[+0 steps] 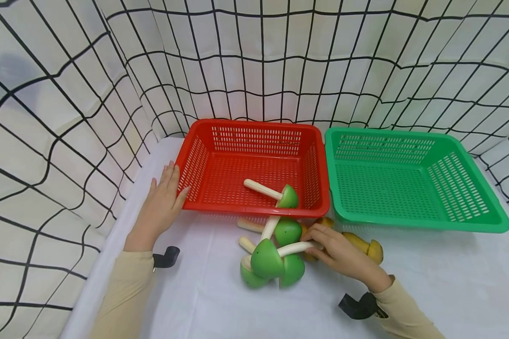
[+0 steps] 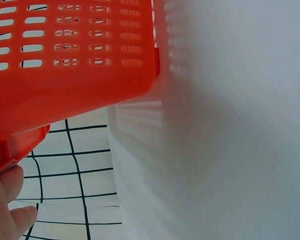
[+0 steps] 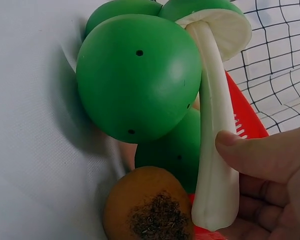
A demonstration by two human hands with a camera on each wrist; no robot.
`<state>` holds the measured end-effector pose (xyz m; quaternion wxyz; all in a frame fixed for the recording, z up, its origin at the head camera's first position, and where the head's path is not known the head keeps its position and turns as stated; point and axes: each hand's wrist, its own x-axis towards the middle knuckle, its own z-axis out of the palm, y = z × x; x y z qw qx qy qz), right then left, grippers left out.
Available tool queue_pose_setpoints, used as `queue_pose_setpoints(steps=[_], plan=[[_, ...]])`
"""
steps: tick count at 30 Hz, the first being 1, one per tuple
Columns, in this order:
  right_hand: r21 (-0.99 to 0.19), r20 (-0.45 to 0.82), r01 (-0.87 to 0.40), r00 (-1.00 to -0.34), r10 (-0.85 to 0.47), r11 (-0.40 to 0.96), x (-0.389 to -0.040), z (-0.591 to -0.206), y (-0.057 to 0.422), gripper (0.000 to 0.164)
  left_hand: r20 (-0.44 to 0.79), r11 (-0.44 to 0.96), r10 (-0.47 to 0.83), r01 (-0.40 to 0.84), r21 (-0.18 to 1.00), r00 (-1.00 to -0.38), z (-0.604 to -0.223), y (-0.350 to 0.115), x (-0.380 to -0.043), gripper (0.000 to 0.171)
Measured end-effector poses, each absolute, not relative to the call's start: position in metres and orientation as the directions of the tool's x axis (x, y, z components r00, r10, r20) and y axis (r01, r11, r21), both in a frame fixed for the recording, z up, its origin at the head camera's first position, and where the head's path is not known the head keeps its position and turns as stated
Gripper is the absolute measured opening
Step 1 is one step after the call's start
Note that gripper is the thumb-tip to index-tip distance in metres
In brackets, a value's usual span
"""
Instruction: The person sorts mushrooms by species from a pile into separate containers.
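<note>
My right hand (image 1: 337, 252) pinches the pale stem of a toy mushroom with a green cap (image 1: 266, 259). The thumb lies on that stem (image 3: 215, 125) in the right wrist view. Under and beside it are more green-capped mushrooms (image 1: 294, 270) piled on the white cloth, partly hidden. Brownish-yellow pieces (image 1: 358, 244) lie around my right hand, one with a dark rough patch (image 3: 160, 217). My left hand (image 1: 160, 205) touches the left rim of the red basket (image 1: 254, 210), fingers fairly straight. One green-capped mushroom (image 1: 289, 197) lies in that basket at its front right.
A green basket (image 1: 420, 225) stands to the right of the red one, rims close together. Black netting (image 1: 263, 61) over white sheeting rises behind and at the sides. White cloth (image 1: 237, 315) covers the table.
</note>
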<state>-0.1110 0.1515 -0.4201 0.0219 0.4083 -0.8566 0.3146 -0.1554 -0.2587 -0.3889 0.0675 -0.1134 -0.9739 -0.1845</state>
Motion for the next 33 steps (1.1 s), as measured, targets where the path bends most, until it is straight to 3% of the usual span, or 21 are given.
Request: queue_pose_setpoints(steps=[33], plan=[[-0.589,0.410,-0.734,-0.632,-0.657,0.338,-0.1114,-0.4156,0.1514,0.022,0.175,0.901,0.196,0.248,0.356,-0.965,-0.3902,-0.2595,-0.1551,0.064]])
